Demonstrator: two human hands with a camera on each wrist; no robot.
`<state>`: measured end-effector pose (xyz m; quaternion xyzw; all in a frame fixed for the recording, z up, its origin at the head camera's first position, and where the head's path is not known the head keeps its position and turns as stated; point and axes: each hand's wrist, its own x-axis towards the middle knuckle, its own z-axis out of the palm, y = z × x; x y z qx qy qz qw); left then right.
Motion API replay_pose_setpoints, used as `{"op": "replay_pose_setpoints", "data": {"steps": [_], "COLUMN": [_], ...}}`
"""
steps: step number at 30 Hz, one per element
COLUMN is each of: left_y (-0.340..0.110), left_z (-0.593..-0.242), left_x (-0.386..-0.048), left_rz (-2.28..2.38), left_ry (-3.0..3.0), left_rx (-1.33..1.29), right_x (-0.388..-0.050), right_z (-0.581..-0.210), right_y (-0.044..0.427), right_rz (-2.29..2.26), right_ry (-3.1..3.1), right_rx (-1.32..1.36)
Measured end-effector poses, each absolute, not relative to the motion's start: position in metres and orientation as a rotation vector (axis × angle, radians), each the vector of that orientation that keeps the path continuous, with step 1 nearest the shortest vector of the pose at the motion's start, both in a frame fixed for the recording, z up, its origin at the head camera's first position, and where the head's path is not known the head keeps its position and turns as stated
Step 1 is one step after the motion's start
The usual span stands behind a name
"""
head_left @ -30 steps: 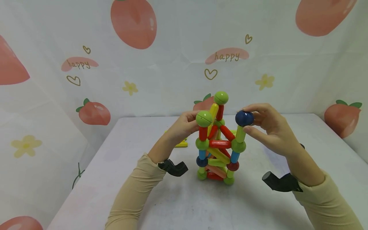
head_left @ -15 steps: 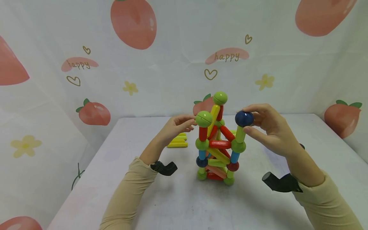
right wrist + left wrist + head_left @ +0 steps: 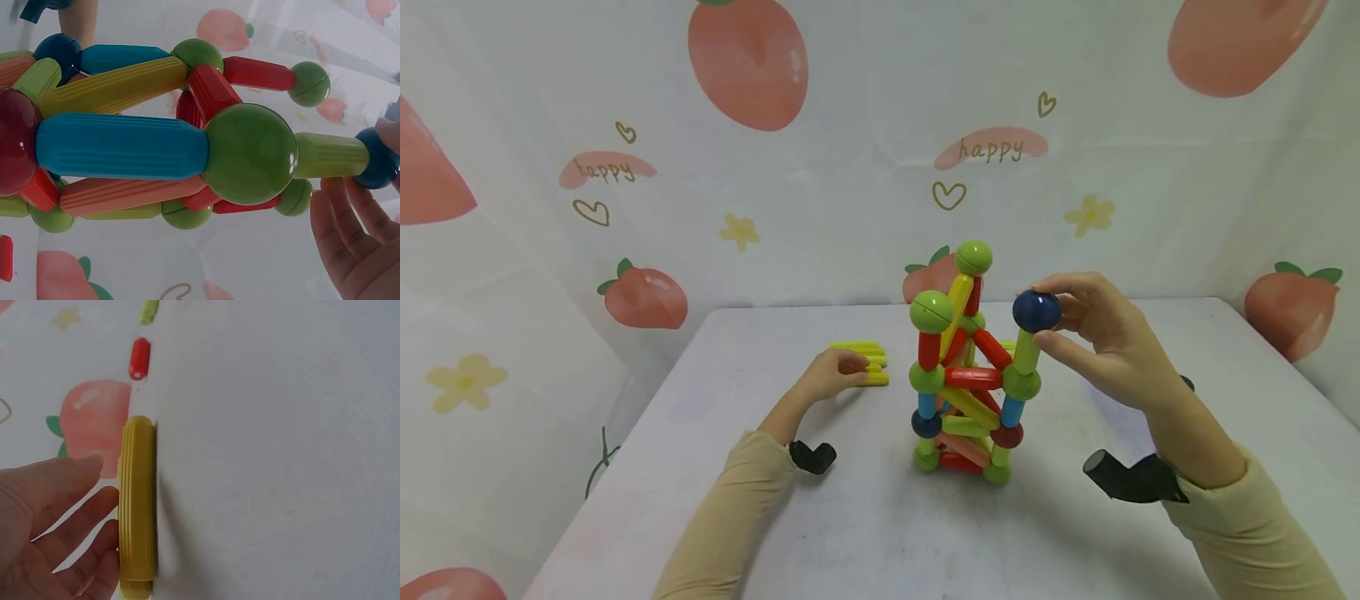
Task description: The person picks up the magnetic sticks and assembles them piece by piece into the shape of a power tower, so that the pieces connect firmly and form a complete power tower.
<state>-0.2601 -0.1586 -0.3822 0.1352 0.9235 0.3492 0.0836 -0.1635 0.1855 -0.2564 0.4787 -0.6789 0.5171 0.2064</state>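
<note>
A tower of coloured building rods and balls (image 3: 973,377) stands on the table in the head view. Between thumb and fingers my right hand (image 3: 1105,342) pinches the dark blue ball (image 3: 1036,311), which sits on a light green rod (image 3: 331,155) at the tower's right corner. My left hand (image 3: 831,375) is beside a row of yellow rods (image 3: 874,379), left of the tower. In the left wrist view its fingertips (image 3: 109,534) reach the side of the nearest yellow rod (image 3: 137,500), while the thumb stands apart from it. Whether they touch it firmly cannot be told.
A red rod (image 3: 139,359) and a light green rod (image 3: 149,311) lie farther off in the left wrist view. Behind the white table (image 3: 865,533) hangs a peach-printed cloth (image 3: 850,183). Green balls (image 3: 974,257) top the tower's other corners.
My left hand has left the tower's upper left green ball and moved left and down to the yellow rods. The right hand stays on the blue ball; the tower has barely shifted.
</note>
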Motion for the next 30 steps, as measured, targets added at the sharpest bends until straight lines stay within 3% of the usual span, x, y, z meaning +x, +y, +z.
{"op": "replay_pose_setpoints", "data": {"steps": [20, 24, 30], "left_y": [-0.154, -0.154, -0.145], "left_z": [-0.383, -0.365, -0.308], "left_x": [-0.258, -0.256, -0.242], "left_rz": [0.843, 1.061, 1.471], "left_ry": [2.772, 2.730, 2.683], "left_rx": [0.424, 0.470, 0.631], "right_x": [-0.164, -0.164, -0.164], "right_z": [-0.257, -0.257, -0.256], "right_y": [0.185, 0.186, 0.186], "right_rz": [1.443, 1.442, 1.437], "right_ry": [-1.890, -1.889, -1.890], "right_rx": [1.336, 1.339, 1.339]}}
